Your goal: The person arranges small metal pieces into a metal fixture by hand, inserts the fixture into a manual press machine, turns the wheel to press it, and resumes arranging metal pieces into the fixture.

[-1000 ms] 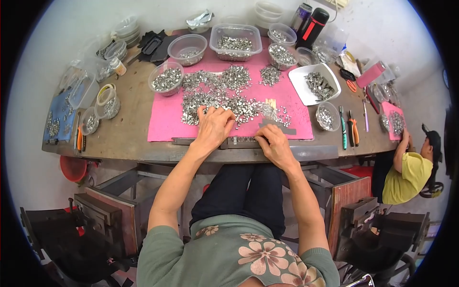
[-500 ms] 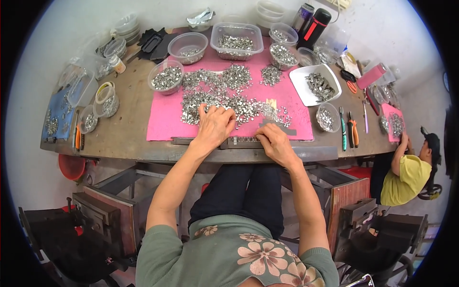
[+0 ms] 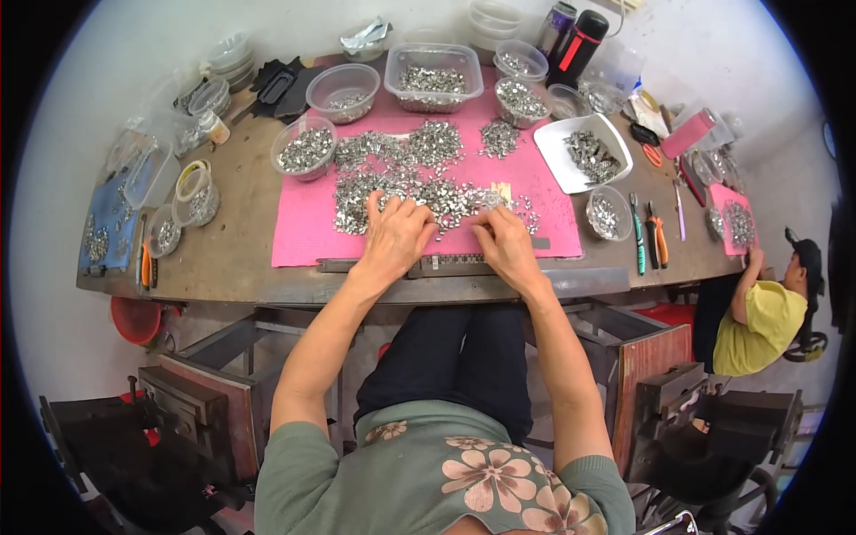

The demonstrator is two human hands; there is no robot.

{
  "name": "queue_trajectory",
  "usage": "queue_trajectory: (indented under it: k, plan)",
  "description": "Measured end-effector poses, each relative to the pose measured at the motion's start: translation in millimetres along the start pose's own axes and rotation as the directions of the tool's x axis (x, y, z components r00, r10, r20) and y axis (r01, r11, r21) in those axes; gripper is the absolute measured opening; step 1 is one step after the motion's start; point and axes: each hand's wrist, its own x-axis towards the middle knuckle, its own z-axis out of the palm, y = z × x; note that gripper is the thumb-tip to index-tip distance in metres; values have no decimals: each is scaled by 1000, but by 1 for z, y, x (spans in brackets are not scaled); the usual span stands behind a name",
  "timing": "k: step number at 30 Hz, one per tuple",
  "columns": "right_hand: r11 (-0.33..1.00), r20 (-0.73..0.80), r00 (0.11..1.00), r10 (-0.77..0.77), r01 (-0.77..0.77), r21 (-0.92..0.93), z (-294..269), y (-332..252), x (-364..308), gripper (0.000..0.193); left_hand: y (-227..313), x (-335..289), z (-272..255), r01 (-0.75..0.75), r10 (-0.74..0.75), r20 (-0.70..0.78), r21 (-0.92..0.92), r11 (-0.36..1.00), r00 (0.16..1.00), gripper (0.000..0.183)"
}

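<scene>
Small shiny metal pieces [image 3: 357, 192] lie in loose heaps on a pink ribbed mat [image 3: 299, 223]. At the near edge of the main heap is my left hand [image 3: 394, 236], fingers bent, thumb and forefinger close together. My right hand [image 3: 506, 245] reaches to the heap's right part with curled fingers and the thumb near the forefinger. Whatever either hand pinches is too small or hidden to make out. Below and between my hands, a dark metal bar [image 3: 459, 261] lies along the table's front edge, with a row of small pieces set along it.
Plastic tubs of metal pieces [image 3: 432, 80] stand behind the heaps, and a white tray [image 3: 548, 147] is on the right. Pliers [image 3: 657, 236] and a green-handled tool [image 3: 637, 236] lie farther right. Another person [image 3: 758, 316] in yellow sits at the far right.
My right hand has moved up from the metal bar to the heap of pieces. My left hand stays at the heap, with its fingers shifted slightly. The view has shifted a little.
</scene>
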Motion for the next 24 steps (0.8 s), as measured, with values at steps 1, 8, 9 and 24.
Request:
queue_trajectory:
  k: [1,8,9,24]
  plan:
    - [996,18,999,51,-52,66,-7,-3,-7,6,6,-2,-2,-21,20,-26,-38,999,999,10]
    - [995,-30,999,10,-7,101,-22,-7,-45,13,57,-12,14,-104,89,-79,-223,969,993,13]
    - [994,-71,997,4,4,113,-20,-6,-47,13,59,-14,18,-102,86,-80,-229,968,993,13]
    - [1000,-96,995,18,-17,2,-12,13,-11,10,55,-32,13,-32,-41,-297,-235,971,954,14]
